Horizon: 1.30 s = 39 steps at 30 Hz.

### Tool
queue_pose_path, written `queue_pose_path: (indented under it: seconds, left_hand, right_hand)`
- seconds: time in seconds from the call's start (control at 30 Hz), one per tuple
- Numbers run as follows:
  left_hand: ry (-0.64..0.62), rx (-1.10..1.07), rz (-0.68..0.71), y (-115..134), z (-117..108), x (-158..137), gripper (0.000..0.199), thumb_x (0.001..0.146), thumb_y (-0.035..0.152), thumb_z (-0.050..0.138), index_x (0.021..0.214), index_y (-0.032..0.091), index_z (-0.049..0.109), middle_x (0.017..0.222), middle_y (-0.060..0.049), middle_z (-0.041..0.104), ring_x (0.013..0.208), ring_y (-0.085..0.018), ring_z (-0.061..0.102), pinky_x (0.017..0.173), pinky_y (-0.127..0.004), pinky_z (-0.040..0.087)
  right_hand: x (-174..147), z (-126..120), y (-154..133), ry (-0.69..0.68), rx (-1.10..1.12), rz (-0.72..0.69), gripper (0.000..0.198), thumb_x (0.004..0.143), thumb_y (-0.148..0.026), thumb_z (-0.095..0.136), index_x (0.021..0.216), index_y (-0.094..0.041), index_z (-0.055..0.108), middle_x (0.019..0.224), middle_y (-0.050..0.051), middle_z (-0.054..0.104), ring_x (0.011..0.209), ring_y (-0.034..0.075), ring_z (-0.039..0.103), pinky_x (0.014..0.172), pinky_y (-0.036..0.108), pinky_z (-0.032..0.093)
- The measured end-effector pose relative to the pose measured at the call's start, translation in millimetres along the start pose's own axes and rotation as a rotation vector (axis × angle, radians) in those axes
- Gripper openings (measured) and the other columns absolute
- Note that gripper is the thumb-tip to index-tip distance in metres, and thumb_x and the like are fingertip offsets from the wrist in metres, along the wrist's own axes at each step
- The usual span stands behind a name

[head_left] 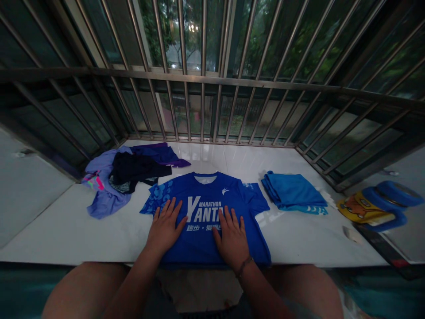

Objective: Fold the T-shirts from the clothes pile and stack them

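Left hand: the left hand point(165, 230) lies palm down, fingers spread and flat, on the lower left front of the blue T-shirt point(206, 212). Nothing is grasped; the hand is released and only presses on the cloth.
Right hand: the right hand point(232, 237) lies likewise, palm down with fingers extended, on the lower right front of the same shirt. Not gripping. A dark bracelet point(244, 266) sits on the wrist.
Shirt: spread face up on the white ledge point(66, 230), collar away from the person, hem at the near edge, both sleeves out. White print reads MARATHON over larger letters partly hidden by the hands.
To the left: a loose pile of clothes point(122, 177), lilac, purple and black, just beside the shirt's left sleeve, unfolded.
To the right: a folded blue garment point(294, 191), near the right sleeve but apart from it.
Far right: a yellow and blue object point(375, 206) at the ledge's end; its kind cannot be told.
Behind: metal window bars point(204, 79) enclose the ledge; trees beyond.
Near edge: the person's bare knees below the ledge.
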<state>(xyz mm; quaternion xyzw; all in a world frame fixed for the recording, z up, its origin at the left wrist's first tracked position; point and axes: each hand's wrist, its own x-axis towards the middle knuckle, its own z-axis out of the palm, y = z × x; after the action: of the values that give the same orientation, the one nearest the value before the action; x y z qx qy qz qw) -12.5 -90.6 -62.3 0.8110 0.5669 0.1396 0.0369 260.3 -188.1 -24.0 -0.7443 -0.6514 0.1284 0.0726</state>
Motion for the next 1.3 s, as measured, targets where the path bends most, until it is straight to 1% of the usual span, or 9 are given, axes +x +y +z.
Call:
queue_pose_path:
  seconds: [0.17, 0.33, 0.43, 0.53, 0.77, 0.87, 1.07, 1.17, 1.3]
  left_hand:
    - [0.097, -0.081, -0.001, -3.5, -2.7, 1.4, 0.063, 0.113, 0.053, 0.048, 0.167, 0.021, 0.054, 0.179, -0.017, 0.044, 0.165, -0.040, 0.041, 0.134, -0.068, 0.032]
    - [0.401, -0.023, -0.375, -35.9, -20.0, 3.9, 0.060, 0.111, 0.046, 0.040, 0.146, 0.004, 0.064, 0.157, -0.031, 0.059, 0.152, -0.045, 0.051, 0.128, -0.064, 0.040]
    - [0.378, 0.052, -0.555, -55.3, -28.3, 5.4, 0.058, 0.104, 0.056, 0.051, 0.124, 0.005, 0.072, 0.143, -0.032, 0.064, 0.138, -0.048, 0.057, 0.119, -0.065, 0.046]
    - [0.322, 0.036, -0.542, -62.9, -34.2, 6.1, 0.046, 0.104, 0.053, 0.050, 0.105, 0.013, 0.074, 0.140, -0.027, 0.068, 0.133, -0.045, 0.060, 0.117, -0.061, 0.047]
    - [0.348, -0.277, -0.727, -59.5, -52.5, 3.3, 0.039, 0.111, 0.051, 0.034, 0.103, 0.024, 0.060, 0.089, -0.013, 0.073, 0.086, -0.034, 0.072, 0.076, -0.042, 0.053]
    - [0.369, -0.372, -0.620, -48.6, -55.3, 1.3, 0.032, 0.110, 0.054, 0.041, 0.107, 0.026, 0.057, 0.086, -0.008, 0.073, 0.079, -0.031, 0.074, 0.070, -0.039, 0.054]
    - [0.179, -0.458, 0.201, -21.7, -51.9, -11.0, 0.041, 0.106, 0.050, 0.065, 0.139, 0.026, 0.064, 0.145, -0.013, 0.075, 0.131, -0.034, 0.074, 0.113, -0.052, 0.060]
    - [0.137, -0.390, 0.219, -26.6, -45.8, -19.8, 0.062, 0.101, 0.049, 0.075, 0.157, 0.028, 0.058, 0.156, -0.013, 0.069, 0.142, -0.035, 0.067, 0.122, -0.056, 0.056]
    - [0.122, -0.314, 0.089, -49.8, -34.9, -27.6, 0.070, 0.092, 0.053, 0.083, 0.153, 0.025, 0.062, 0.160, -0.016, 0.065, 0.146, -0.039, 0.063, 0.125, -0.060, 0.053]
  right_hand:
    - [-0.1, -6.9, -4.3, -0.011, -0.003, 0.010, 0.071, 0.114, -0.049, 0.046, 0.180, -0.025, 0.035, 0.187, 0.006, 0.017, 0.176, 0.033, 0.013, 0.141, 0.064, 0.008]
    - [0.3, -5.8, -2.7, -0.010, 0.003, 0.003, 0.071, 0.113, -0.049, 0.047, 0.179, -0.025, 0.037, 0.187, 0.007, 0.019, 0.176, 0.034, 0.014, 0.141, 0.065, 0.008]
    - [0.3, -4.3, -1.7, -0.003, 0.001, -0.007, 0.070, 0.114, -0.049, 0.046, 0.179, -0.024, 0.037, 0.187, 0.007, 0.018, 0.176, 0.034, 0.013, 0.141, 0.065, 0.008]
    - [0.8, -2.0, -0.7, -0.001, -0.003, -0.007, 0.070, 0.113, -0.048, 0.046, 0.179, -0.024, 0.037, 0.187, 0.007, 0.017, 0.176, 0.034, 0.014, 0.141, 0.066, 0.009]
    - [0.8, 1.4, 0.7, 0.007, -0.012, -0.007, 0.070, 0.114, -0.050, 0.044, 0.180, -0.025, 0.035, 0.188, 0.004, 0.015, 0.176, 0.032, 0.012, 0.141, 0.064, 0.007]
    - [-0.1, -0.9, -0.5, -0.013, -0.021, 0.000, 0.071, 0.114, -0.050, 0.042, 0.180, -0.025, 0.034, 0.188, 0.004, 0.013, 0.176, 0.032, 0.010, 0.141, 0.063, 0.005]
    - [0.9, -3.0, -1.6, -0.027, -0.026, 0.003, 0.070, 0.114, -0.049, 0.043, 0.180, -0.025, 0.034, 0.188, 0.005, 0.013, 0.176, 0.032, 0.011, 0.141, 0.063, 0.005]
    - [1.1, -0.2, 0.4, -0.011, -0.017, -0.005, 0.070, 0.114, -0.050, 0.043, 0.180, -0.025, 0.035, 0.188, 0.006, 0.016, 0.176, 0.033, 0.012, 0.141, 0.064, 0.007]
    - [0.4, 0.4, 2.0, 0.003, -0.009, -0.010, 0.071, 0.113, -0.049, 0.045, 0.179, -0.025, 0.037, 0.188, 0.007, 0.020, 0.176, 0.035, 0.014, 0.140, 0.066, 0.008]
